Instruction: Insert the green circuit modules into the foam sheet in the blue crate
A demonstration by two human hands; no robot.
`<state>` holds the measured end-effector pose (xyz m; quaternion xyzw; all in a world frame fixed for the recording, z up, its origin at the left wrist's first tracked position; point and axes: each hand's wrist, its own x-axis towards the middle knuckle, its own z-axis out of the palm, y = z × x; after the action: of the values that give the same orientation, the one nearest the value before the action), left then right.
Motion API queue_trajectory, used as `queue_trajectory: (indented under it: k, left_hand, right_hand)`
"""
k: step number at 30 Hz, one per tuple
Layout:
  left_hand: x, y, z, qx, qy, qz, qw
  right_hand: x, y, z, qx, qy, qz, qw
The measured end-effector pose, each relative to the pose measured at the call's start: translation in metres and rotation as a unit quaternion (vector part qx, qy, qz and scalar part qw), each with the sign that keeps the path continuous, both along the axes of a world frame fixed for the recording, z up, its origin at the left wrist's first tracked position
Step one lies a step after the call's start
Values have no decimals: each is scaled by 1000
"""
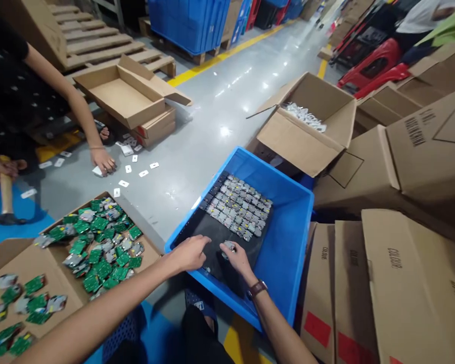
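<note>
In front of me a blue plastic bin [307, 212] holds a dark sheet [212, 240] with small grey electronic modules [242, 202] packed in rows at its far side. My right hand [239, 260], with a watch on its wrist, pinches a single grey module [226, 247] above the bare part of the sheet. Over the bin's near left edge, my left hand [192, 253] has its index finger stretched out and the others partly curled, with no object visible in it. To the left, a cardboard tray [147, 242] carries a heap of green-and-grey circuit board modules [102, 242].
Cardboard cartons [387, 273] crowd the right side. An open carton [303, 146] of white parts stands behind the bin. At left, a co-worker's hand [104, 161] touches white pieces on the floor; another hand [2, 167] holds a hammer [6, 194].
</note>
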<state>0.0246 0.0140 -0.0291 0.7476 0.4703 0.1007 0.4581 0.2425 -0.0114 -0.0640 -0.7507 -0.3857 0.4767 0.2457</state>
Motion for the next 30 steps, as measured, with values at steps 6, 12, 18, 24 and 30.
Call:
queue_trajectory:
  k: [6, 12, 18, 24, 30]
  left_hand:
    - [-4, 12, 4, -2, 39, -35, 999]
    - [-6, 16, 9, -7, 36, -34, 999]
    - [-8, 19, 15, -27, 30, -36, 999]
    - [-8, 22, 17, -34, 23, -29, 999]
    - [-9, 22, 17, -44, 9, -21, 999]
  right_hand:
    - [32, -2, -25, -20, -213, 187, 959]
    - [65, -2, -38, -74, -267, 115, 954]
    - [88, -2, -48, -104, -247, 20, 963]
    - [85, -2, -53, -92, -316, -28, 944]
    - [82, -3, -64, -83, -328, -47, 940]
